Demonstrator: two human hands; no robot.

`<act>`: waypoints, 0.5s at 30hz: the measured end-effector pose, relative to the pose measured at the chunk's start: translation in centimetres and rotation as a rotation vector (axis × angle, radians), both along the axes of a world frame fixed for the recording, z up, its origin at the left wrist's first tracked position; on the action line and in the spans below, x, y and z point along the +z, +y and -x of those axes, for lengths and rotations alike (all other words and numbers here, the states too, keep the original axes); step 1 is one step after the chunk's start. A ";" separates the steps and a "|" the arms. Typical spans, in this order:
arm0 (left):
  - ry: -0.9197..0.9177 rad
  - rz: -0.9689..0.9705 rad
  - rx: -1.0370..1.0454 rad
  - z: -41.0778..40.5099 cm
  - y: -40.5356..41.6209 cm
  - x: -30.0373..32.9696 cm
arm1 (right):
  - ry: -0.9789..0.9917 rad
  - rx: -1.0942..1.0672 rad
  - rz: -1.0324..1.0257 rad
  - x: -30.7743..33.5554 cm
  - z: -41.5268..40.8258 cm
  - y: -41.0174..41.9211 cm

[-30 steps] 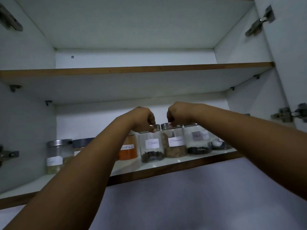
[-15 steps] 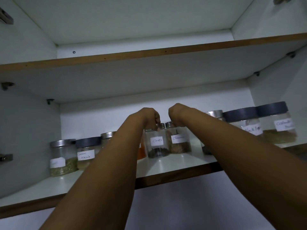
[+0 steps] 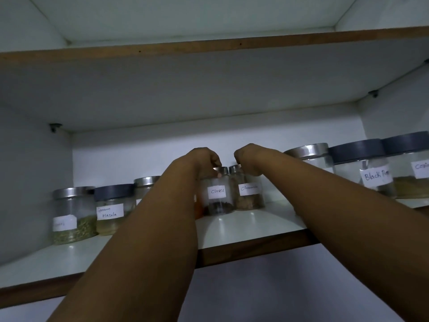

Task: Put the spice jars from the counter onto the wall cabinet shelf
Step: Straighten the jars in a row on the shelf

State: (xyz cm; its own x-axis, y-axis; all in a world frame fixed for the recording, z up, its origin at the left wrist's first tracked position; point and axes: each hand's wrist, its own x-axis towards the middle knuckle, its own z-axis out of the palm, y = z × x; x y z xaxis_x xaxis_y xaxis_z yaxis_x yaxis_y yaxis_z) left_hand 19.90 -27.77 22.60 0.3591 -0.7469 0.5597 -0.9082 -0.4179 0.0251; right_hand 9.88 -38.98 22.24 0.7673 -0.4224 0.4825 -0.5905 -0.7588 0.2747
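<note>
Up on the lower shelf (image 3: 255,223), the left hand (image 3: 204,162) curls its fingers (image 3: 218,175) over the steel lid of the jar labelled "Cloves" (image 3: 218,195), while the right hand (image 3: 247,159) grips the lid of the touching jar marked "Cinnamon" (image 3: 249,194). Leftward stand a "Garam Masala" jar (image 3: 111,211) and an unreadable one (image 3: 72,216); rightward, near the shelf edge, "Black P…" (image 3: 371,173), with bare shelf front between and the upper shelf (image 3: 209,47) overhead.
</note>
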 end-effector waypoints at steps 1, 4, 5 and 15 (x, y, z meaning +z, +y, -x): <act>0.006 0.010 -0.012 -0.2 0.1 -0.2 | -0.012 -0.006 -0.006 -0.1 -0.1 -0.1; -0.015 0.026 -0.026 -0.4 0.6 -0.3 | -0.067 -0.003 -0.025 -0.2 -0.2 0.0; -0.040 0.033 -0.024 -0.4 0.7 -0.4 | -0.079 -0.008 -0.033 -0.2 -0.2 0.1; -0.149 0.045 0.016 0.4 0.5 -0.5 | -0.043 -0.038 -0.067 -0.5 -1.4 0.7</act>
